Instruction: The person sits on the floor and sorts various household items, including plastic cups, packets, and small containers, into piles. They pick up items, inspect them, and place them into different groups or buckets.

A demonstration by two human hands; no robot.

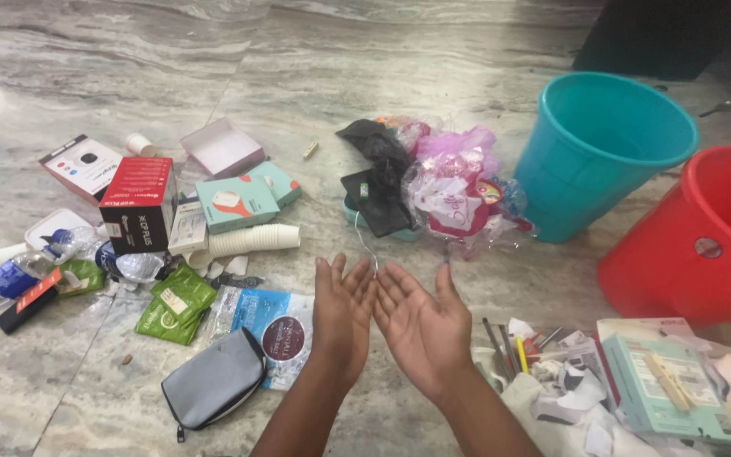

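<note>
Head view: left hand (342,306) and right hand (420,326), palms up, fingers spread, side by side, holding nothing, above marble floor (467,76). Nearest: blue packet (274,326), grey pouch (213,381). Beyond: teal bucket (602,152), red bucket (704,237).

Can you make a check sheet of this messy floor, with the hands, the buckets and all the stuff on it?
Surface: grey marbled stone floor.
Job's things: left hand and right hand held palms up, side by side, holding nothing.
Clutter: grey pouch, green sachets, stack of paper cups, red and black box, plastic bags, teal box.
Grips: both open.
Cables: thin wire near the fingertips.
Surroundings: teal bucket, red bucket, both standing upright.
</note>
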